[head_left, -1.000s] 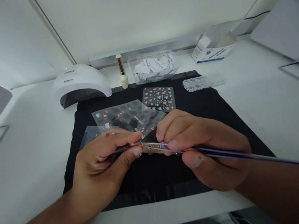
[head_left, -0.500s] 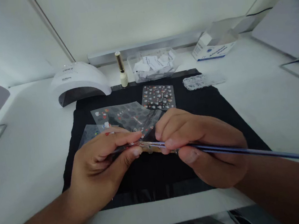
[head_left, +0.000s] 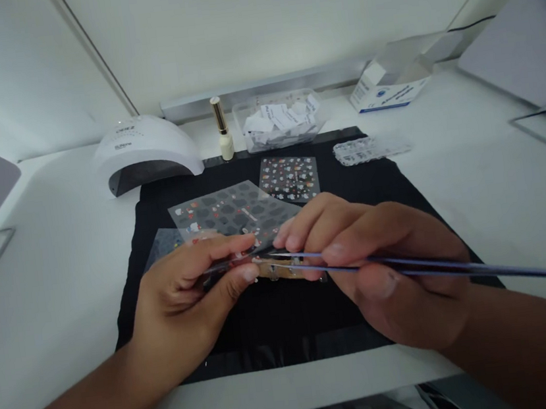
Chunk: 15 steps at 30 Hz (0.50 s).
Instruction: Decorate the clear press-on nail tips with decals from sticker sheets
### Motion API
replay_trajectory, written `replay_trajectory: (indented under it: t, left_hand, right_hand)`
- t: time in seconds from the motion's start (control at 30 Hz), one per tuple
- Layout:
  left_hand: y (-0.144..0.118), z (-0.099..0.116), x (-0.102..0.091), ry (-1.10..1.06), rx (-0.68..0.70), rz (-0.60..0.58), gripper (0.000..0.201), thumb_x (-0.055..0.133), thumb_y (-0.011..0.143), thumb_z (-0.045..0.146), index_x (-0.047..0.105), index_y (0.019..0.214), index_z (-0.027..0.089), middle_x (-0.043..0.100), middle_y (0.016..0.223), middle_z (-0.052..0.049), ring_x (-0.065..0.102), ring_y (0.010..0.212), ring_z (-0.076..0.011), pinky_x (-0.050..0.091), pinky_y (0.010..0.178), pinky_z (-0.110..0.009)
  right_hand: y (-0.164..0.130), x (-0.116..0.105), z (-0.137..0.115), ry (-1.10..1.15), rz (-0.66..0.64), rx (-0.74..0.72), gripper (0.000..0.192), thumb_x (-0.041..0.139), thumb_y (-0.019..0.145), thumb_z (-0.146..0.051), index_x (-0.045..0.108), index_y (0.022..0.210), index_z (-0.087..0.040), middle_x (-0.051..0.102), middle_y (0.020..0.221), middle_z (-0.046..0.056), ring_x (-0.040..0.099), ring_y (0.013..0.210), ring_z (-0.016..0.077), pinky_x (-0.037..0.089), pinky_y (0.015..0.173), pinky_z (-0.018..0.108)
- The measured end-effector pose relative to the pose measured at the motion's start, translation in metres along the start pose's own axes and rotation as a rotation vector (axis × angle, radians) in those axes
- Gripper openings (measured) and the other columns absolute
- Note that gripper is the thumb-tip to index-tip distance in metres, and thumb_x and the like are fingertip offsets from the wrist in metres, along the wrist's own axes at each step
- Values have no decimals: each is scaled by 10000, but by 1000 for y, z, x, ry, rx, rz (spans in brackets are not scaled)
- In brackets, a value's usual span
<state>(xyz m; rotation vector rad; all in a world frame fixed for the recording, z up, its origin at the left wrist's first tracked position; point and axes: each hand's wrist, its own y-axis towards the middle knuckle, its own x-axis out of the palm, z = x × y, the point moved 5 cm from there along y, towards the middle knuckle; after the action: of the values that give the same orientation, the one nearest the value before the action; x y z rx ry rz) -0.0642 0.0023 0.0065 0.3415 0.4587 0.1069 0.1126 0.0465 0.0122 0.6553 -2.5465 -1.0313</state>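
My left hand (head_left: pixel 189 294) is closed, thumb and forefinger pinching the near edge of a clear nail sticker sheet (head_left: pixel 226 207) with white and red designs. My right hand (head_left: pixel 384 264) grips a pair of long blue-purple tweezers (head_left: pixel 430 270), whose prongs are spread apart. Their tips point left, close to the left fingertips and the sheet's edge. Below the tips is a narrow tan strip (head_left: pixel 286 270) bearing small clear pieces, partly covered by both hands. Whether the left hand also holds this strip I cannot tell.
A black mat (head_left: pixel 287 322) covers the white table (head_left: pixel 51 258). On it lie a smaller sticker sheet (head_left: pixel 289 177) and another sheet (head_left: pixel 158 242) at left. Behind stand a white nail lamp (head_left: pixel 146 147), a polish bottle (head_left: pixel 226 144), a packet-filled tub (head_left: pixel 283 123), a clear case (head_left: pixel 370 148) and an open carton (head_left: pixel 391 92).
The tweezer tips were together by the left fingertips; now they are spread. My right hand has shifted slightly right, and the sticker sheet lies flatter. My left hand stays nearly still.
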Motion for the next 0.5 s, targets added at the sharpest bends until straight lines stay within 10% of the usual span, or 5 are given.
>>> replay_trajectory:
  t: [0.17, 0.5]
  left_hand:
    - [-2, -3, 2, -123, -42, 26, 338, 782, 783, 205, 714, 1097, 311, 742, 901, 44, 694, 759, -103, 589, 733, -219]
    - [-5, -3, 0, -96, 109, -307, 549, 557, 943, 262, 399, 1465, 322, 716, 916, -17, 657, 678, -136, 567, 620, -272]
  right_hand:
    - [-1, 2, 3, 107, 78, 62, 155, 602, 893, -245, 721, 965, -175, 679, 725, 72, 657, 804, 241, 537, 794, 473]
    - [9, -8, 14, 235, 90, 253, 144, 606, 907, -292, 711, 874, -199, 660, 679, 23, 648, 745, 199, 518, 746, 402]
